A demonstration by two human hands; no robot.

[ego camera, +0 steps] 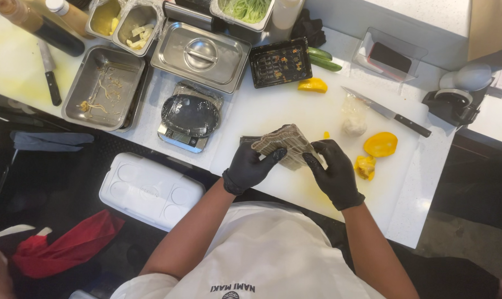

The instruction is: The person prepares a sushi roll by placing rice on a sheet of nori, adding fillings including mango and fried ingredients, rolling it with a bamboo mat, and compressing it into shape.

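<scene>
left hand (250,165) and right hand (333,169) clasp rolling mat (281,143) between them.

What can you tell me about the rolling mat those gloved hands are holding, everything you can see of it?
The rolling mat is made of thin pale slats, seemingly wrapped in clear film, and is curled over into a hump. It sits on the white cutting board at the counter's near edge. The left hand and right hand, both in black gloves, press it from either side. Whatever it wraps is hidden.

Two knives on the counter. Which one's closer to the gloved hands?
The knife on the white cutting board, right of the hands, blade toward the rice ball. The black-handled knife lies far left beside the steel tray.
</scene>
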